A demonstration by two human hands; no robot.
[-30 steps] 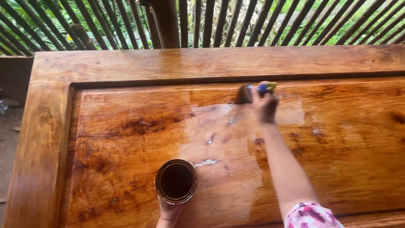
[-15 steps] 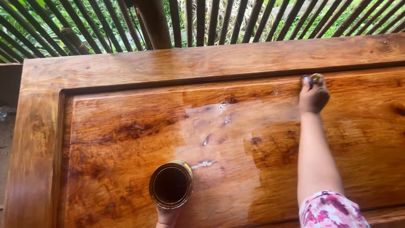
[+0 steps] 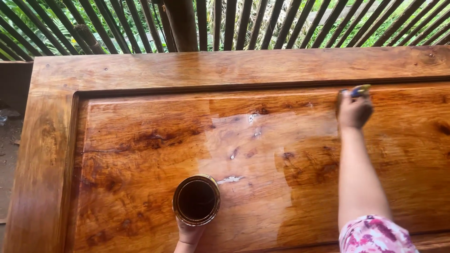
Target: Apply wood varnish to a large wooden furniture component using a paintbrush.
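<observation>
At the far edge of the recessed wooden panel (image 3: 140, 154), the right hand (image 3: 355, 111) is closed around a paintbrush (image 3: 357, 90) — only its blue-and-yellow handle tip and a sliver of dark bristle show past the fingers — with the bristles laid against the wood just below the raised frame (image 3: 225, 68), the arm stretched out long to reach that line. Near the bottom of the view the left hand (image 3: 189, 233) grips an open round tin (image 3: 196, 200) of dark liquid from underneath, fingers wrapped about its base, so the mouth stays level and close above the panel. The wood is a warm orange-brown with dark knots and a wet, glossy sheen; a paler patch in the middle reflects the light. Beyond the frame stands a fence of dark slanted slats (image 3: 281, 23) with green foliage behind — at left, bare ground.
</observation>
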